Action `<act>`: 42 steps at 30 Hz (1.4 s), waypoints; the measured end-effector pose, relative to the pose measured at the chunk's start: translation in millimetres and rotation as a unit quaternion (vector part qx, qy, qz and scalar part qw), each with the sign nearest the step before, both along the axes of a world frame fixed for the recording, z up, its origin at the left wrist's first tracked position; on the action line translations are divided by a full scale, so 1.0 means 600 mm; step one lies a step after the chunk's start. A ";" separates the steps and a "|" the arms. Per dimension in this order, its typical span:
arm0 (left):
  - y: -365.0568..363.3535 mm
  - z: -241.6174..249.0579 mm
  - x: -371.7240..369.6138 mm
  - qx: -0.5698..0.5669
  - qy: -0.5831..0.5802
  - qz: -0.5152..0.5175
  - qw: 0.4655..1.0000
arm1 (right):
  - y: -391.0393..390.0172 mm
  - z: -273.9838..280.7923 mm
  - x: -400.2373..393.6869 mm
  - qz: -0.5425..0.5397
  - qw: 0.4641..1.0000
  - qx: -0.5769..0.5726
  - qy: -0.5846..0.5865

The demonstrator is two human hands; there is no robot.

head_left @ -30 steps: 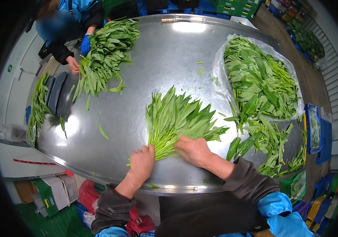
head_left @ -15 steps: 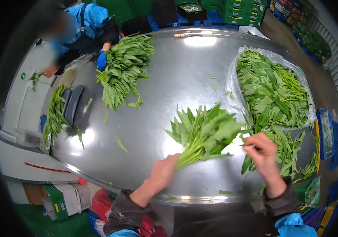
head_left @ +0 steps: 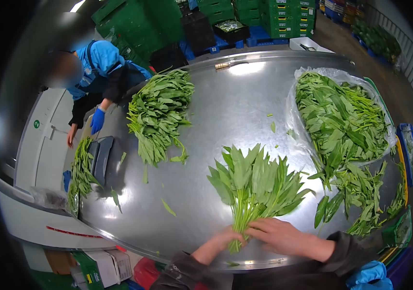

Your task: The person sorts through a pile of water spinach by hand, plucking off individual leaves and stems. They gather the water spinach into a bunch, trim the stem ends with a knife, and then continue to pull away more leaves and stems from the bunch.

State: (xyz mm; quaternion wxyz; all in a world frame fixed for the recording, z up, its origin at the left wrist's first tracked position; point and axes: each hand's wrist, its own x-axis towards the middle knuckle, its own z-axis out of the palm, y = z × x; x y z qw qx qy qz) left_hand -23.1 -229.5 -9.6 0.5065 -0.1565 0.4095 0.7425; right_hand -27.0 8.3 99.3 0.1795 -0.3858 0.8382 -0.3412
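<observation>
A bunch of long-leaved greens, looking like water spinach, fans out on the metal table with its stems toward me. My left hand is closed round the lower stems from the left. From the right, my right hand presses its fingers against the same stems, just above the left. The cut ends show below my fingers. Close to my right forearm lie loose leafy stems. Beyond them, a clear plastic bag is spread open under a large heap of the greens.
Across the steel table, another pile of greens lies near a co-worker wearing a blue glove. A grey scale-like device and more greens are at the left. A wooden-handled knife rests by the far edge.
My right hand has come left from the loose stems to the bunch, which now stands more upright. The co-worker's gloved hand has left the far pile and moved toward the grey device.
</observation>
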 end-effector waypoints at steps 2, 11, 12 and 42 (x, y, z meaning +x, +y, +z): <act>-0.005 0.003 0.000 -0.043 0.001 -0.036 0.998 | -0.035 -0.028 -0.027 0.060 0.988 0.088 0.111; -0.050 0.050 -0.055 -0.100 0.149 -0.164 0.970 | -0.125 -0.090 -0.157 0.195 0.946 0.050 0.256; -0.060 0.053 -0.063 -0.100 0.146 -0.158 0.971 | -0.134 -0.089 -0.170 0.201 0.945 0.048 0.255; -0.403 -0.062 -0.318 -0.610 0.362 0.511 0.485 | -0.128 -0.195 -0.556 -0.070 0.950 -0.067 0.295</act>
